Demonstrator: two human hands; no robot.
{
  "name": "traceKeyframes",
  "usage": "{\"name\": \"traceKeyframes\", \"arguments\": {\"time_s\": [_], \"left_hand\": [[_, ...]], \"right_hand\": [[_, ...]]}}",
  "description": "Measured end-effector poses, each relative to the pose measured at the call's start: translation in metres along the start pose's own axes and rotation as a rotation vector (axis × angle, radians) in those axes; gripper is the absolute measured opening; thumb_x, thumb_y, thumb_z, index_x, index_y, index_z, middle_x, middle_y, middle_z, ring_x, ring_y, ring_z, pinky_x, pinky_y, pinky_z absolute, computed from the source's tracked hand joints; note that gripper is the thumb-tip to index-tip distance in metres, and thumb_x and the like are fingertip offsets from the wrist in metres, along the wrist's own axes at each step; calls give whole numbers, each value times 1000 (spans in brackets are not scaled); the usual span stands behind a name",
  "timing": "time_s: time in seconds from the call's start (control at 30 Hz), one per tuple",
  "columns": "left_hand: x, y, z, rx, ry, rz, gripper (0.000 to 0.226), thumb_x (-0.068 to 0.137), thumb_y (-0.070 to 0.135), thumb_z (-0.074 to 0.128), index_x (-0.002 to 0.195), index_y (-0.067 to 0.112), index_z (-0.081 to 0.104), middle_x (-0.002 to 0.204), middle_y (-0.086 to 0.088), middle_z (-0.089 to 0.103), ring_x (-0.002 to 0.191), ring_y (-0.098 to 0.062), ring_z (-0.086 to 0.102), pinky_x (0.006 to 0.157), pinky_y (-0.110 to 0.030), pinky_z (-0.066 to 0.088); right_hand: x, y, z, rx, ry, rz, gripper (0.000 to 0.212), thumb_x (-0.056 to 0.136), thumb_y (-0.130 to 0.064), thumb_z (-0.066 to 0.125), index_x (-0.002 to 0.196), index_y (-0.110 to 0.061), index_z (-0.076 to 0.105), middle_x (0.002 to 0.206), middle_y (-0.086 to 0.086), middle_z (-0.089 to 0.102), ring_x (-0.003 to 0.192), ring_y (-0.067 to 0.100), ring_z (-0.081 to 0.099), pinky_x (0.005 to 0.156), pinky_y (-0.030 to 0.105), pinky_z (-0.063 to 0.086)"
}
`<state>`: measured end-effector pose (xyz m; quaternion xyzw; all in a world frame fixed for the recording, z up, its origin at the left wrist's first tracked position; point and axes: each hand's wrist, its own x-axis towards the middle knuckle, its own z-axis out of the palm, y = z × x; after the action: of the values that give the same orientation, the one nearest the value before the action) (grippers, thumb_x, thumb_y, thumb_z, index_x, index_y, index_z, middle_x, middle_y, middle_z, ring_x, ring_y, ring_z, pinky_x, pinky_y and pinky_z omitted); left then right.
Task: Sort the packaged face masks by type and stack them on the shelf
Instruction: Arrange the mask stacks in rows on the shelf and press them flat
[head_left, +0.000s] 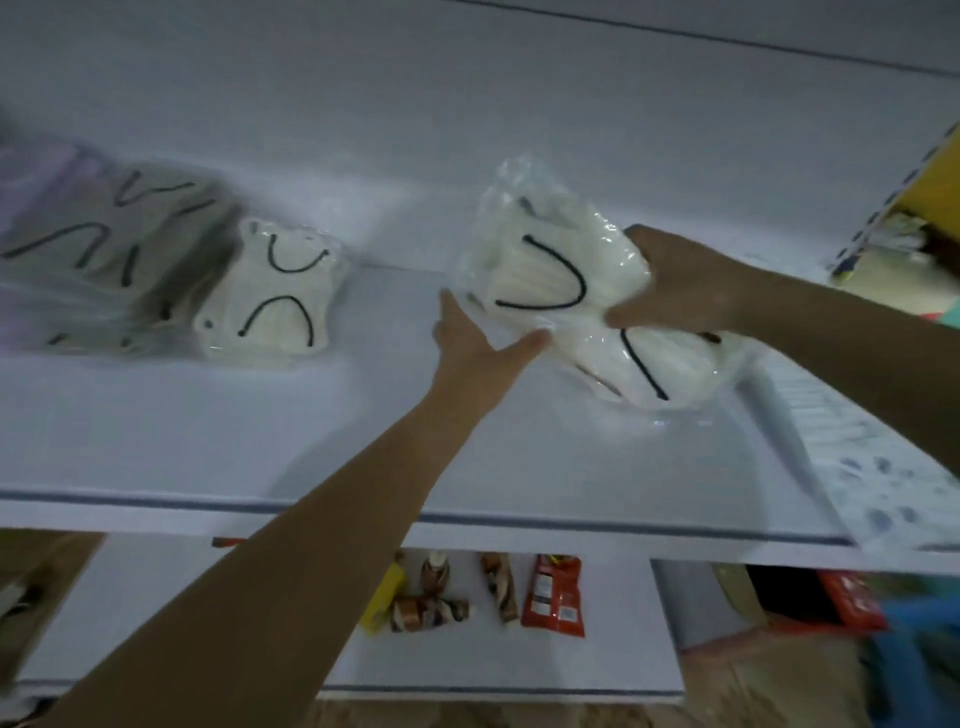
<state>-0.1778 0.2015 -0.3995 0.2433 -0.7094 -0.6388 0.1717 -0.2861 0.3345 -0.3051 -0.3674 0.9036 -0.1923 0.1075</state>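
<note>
A clear packet of white face masks with black ear loops (550, 270) is held over the white shelf (208, 426). My right hand (670, 280) grips its right side, fingers curled round the plastic. My left hand (478, 343) supports it from the lower left, thumb against the packet and fingers behind it. At the left of the shelf lies another packet of white masks (275, 301). It rests beside a stack of grey mask packets (109, 244).
A white patterned packet (883, 467) lies at the shelf's right end, with a yellow box (930, 197) behind it. On the lower shelf (571, 660) lie snack packets, among them a red one (553, 595), and small bottles (434, 574).
</note>
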Motion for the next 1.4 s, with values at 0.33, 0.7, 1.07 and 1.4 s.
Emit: {"name": "traceKeyframes", "arguments": {"time_s": [0.33, 0.7, 1.07, 1.4], "left_hand": [[28, -12, 1, 294, -314, 226, 144, 51, 29, 88, 139, 34, -25, 149, 5, 10, 122, 14, 27, 95, -8, 30], [26, -20, 2, 497, -236, 242, 102, 49, 41, 84, 129, 43, 21, 106, 23, 50, 100, -3, 57, 92, -25, 43], [4, -38, 12, 197, -113, 199, 108, 68, 4, 77, 148, 22, 6, 143, 8, 34, 128, 0, 37, 104, -21, 35], [5, -46, 12, 180, -149, 295, 111, 67, -2, 79, 147, 6, 3, 145, -7, 33, 117, 9, 45, 95, -17, 45]], "right_hand": [[-13, 60, 27, -321, -237, -256, 68, 81, -31, 67, 138, -26, 29, 127, -1, 50, 109, 19, 50, 79, 26, 34], [-31, 120, 10, 84, -201, -7, 105, 56, -53, 79, 143, -43, 19, 141, -9, 40, 127, 11, 41, 95, 22, 32], [-41, 152, 45, 798, 175, 221, 113, 46, -47, 85, 143, -26, 32, 133, -5, 43, 121, 9, 43, 102, 30, 38], [-41, 135, 88, 1109, 359, 217, 50, 68, -30, 80, 109, -8, 61, 104, 10, 69, 90, 18, 69, 72, 33, 59]]}}
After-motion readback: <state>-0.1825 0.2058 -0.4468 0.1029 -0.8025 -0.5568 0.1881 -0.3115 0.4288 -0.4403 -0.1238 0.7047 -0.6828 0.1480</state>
